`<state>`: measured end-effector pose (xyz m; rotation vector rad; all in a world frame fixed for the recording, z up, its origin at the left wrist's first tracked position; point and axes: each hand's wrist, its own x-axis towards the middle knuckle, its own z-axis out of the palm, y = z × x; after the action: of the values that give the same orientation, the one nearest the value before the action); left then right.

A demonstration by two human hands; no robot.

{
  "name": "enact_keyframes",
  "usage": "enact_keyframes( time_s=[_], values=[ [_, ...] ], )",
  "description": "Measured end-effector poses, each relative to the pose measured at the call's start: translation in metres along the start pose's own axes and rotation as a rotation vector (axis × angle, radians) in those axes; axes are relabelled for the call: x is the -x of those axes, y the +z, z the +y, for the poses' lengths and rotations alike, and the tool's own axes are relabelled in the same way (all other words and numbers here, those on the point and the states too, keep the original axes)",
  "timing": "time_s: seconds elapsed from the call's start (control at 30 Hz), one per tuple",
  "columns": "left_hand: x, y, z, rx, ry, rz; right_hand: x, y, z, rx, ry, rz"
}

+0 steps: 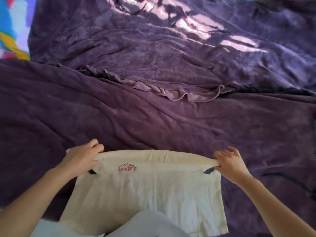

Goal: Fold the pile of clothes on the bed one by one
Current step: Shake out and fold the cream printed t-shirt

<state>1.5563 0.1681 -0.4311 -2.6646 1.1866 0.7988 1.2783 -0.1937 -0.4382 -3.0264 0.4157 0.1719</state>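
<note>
A cream T-shirt [145, 190] with a small red print and dark sleeve trim lies on the near part of the bed, its far edge folded over. My left hand [83, 156] pinches the folded edge at its left corner. My right hand [229, 159] pinches the same edge at its right corner. The shirt is stretched flat between both hands. Its near end hangs toward me over a pale cloth [150, 224] at the bottom of the view.
A dark purple blanket [153, 120] covers the bed, with a rumpled second layer [171, 48] across the far half and a ruffled seam between them. Sunlight falls on the far right. A bright multicoloured fabric [12, 28] shows at the far left corner.
</note>
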Motion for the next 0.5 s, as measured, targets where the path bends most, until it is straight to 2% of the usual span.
enact_keyframes(
  time_s=[0.1,0.17,0.23,0.27,0.33,0.4,0.43,0.5],
  values=[
    [0.060,0.025,0.009,-0.004,0.182,0.173,0.054,0.001,-0.014,-0.014,-0.105,0.098],
    [0.099,0.049,0.010,0.014,0.217,0.229,0.096,0.008,-0.025,-0.031,-0.150,0.089],
    [0.127,0.083,0.010,-0.011,0.160,0.212,0.136,0.020,-0.036,-0.032,-0.165,0.009],
    [0.138,0.101,0.011,-0.043,0.130,0.197,0.154,0.027,-0.042,-0.030,-0.141,-0.095],
    [0.154,0.130,0.019,-0.060,0.042,0.165,0.183,0.043,-0.053,-0.041,-0.003,-0.307],
    [0.161,0.142,0.028,-0.063,-0.152,0.067,0.199,0.053,-0.063,-0.105,0.143,-0.467],
    [0.162,0.143,0.033,-0.065,-0.283,0.012,0.203,0.056,-0.066,-0.113,0.191,-0.526],
    [0.162,0.137,0.043,-0.013,-0.344,-0.011,0.205,0.060,-0.069,-0.102,0.353,-0.524]
  ],
)
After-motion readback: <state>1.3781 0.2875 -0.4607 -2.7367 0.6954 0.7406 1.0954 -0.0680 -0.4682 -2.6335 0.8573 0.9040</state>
